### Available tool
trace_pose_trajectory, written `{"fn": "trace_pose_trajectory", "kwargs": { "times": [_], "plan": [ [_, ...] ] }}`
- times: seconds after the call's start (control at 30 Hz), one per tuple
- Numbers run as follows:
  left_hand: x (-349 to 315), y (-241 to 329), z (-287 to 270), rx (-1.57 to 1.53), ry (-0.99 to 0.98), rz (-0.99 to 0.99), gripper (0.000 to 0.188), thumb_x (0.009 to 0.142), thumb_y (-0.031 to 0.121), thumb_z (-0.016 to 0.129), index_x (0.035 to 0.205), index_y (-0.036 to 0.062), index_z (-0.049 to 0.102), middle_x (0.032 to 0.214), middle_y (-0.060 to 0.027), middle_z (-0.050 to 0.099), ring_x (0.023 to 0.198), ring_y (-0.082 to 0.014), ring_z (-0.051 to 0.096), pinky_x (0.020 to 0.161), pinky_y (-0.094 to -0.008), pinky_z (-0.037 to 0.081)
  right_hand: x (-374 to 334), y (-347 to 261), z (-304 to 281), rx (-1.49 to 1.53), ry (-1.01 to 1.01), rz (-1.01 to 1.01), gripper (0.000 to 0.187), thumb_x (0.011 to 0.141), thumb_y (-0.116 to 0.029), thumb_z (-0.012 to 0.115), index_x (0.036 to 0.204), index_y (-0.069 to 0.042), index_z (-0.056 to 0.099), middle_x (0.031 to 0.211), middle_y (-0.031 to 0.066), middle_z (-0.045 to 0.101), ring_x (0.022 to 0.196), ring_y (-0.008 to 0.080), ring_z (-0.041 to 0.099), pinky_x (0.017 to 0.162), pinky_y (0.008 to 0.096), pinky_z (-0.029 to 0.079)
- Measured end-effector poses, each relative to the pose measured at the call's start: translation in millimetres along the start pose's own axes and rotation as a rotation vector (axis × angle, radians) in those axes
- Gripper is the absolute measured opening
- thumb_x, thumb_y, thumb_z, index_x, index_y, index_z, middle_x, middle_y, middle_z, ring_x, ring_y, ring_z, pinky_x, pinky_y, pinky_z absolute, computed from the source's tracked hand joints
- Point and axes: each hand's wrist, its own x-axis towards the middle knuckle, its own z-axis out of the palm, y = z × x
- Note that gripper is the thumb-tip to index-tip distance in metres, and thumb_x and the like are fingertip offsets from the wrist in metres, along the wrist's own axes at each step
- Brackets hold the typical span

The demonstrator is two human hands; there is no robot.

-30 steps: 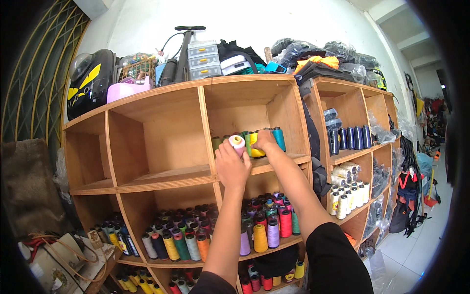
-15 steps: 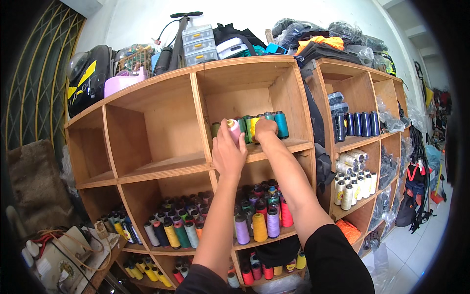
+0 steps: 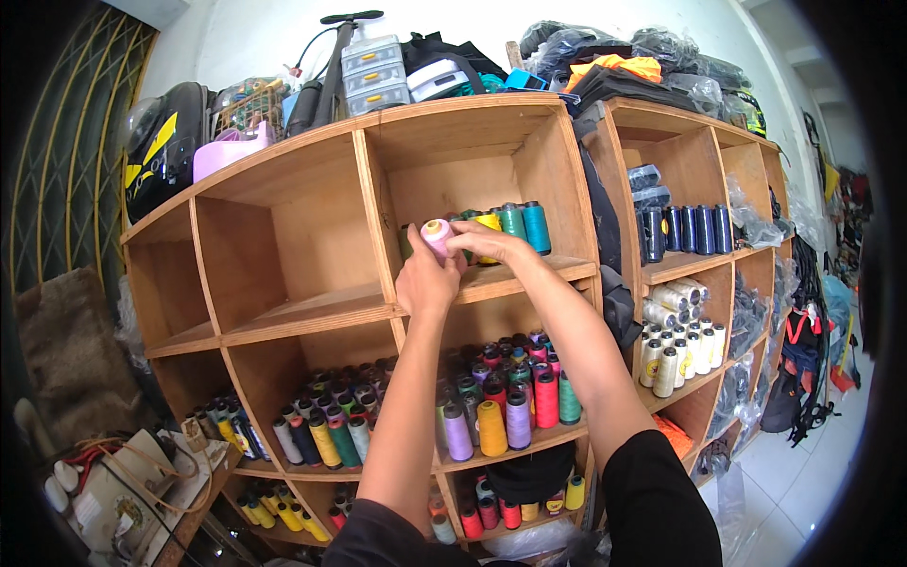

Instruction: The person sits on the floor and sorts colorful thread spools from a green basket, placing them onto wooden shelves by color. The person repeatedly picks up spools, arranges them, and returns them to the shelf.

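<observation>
A pale pink thread spool (image 3: 437, 236) is gripped in my left hand (image 3: 428, 283), its yellowish top tilted toward me. From the right, my right hand (image 3: 487, 241) reaches across and closes its fingers on the side of the same spool. Both hands are at the front of the upper shelf compartment. Behind them stand a yellow thread spool (image 3: 487, 222), partly covered by my right hand, a green thread spool (image 3: 511, 223) and a teal thread spool (image 3: 536, 230). More green spools behind my fingers are mostly hidden.
The wooden shelf (image 3: 307, 326) holds many coloured spools in its lower compartments. A second shelf unit on the right carries dark blue spools (image 3: 706, 230) and white spools (image 3: 666, 370). Drawer boxes (image 3: 375, 76) and bags sit on top. A sewing machine (image 3: 104, 487) stands lower left.
My right hand has moved left from the green and yellow spools to the pink spool. My left hand still holds the pink spool.
</observation>
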Motion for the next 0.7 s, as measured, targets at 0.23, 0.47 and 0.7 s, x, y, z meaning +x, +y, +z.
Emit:
{"fn": "trace_pose_trajectory", "kwargs": {
  "times": [0.23, 0.47, 0.7],
  "plan": [
    [-3, -3, 8, -0.006, 0.134, 0.087, 0.087, 0.081, 0.036, 0.071, 0.149, -0.0056, 0.035, 0.121, -0.0275, 0.067, 0.108, -0.0406, 0.069, 0.093, -0.0497, 0.054, 28, 37, -4, -0.164, 0.283, 0.047, 0.052, 0.078, -0.046, 0.081, 0.114, -0.010, 0.075, 0.098, 0.0091, 0.077, 0.083, 0.0209, 0.072, 0.072, 0.0380, 0.057],
    [-25, -25, -11, -0.248, 0.046, 0.433, 0.045, 0.085, 0.021, 0.065, 0.123, 0.0012, 0.052, 0.118, -0.0226, 0.059, 0.113, -0.0414, 0.058, 0.096, -0.0493, 0.051, 37, 34, -8, -0.652, 0.359, 0.210, 0.060, 0.081, -0.049, 0.081, 0.108, 0.003, 0.074, 0.113, 0.0251, 0.073, 0.108, 0.0380, 0.070, 0.094, 0.0452, 0.055],
    [-168, -99, -90, -0.159, -0.124, 0.699, 0.046, 0.085, 0.011, 0.071, 0.127, 0.0004, 0.055, 0.127, -0.0226, 0.059, 0.128, -0.0428, 0.054, 0.111, -0.0505, 0.042, 23, 24, -12, -0.895, 0.343, 0.237, 0.069, 0.080, -0.044, 0.084, 0.124, 0.004, 0.062, 0.120, 0.0267, 0.070, 0.115, 0.0396, 0.067, 0.100, 0.0451, 0.053]
  ]
}}
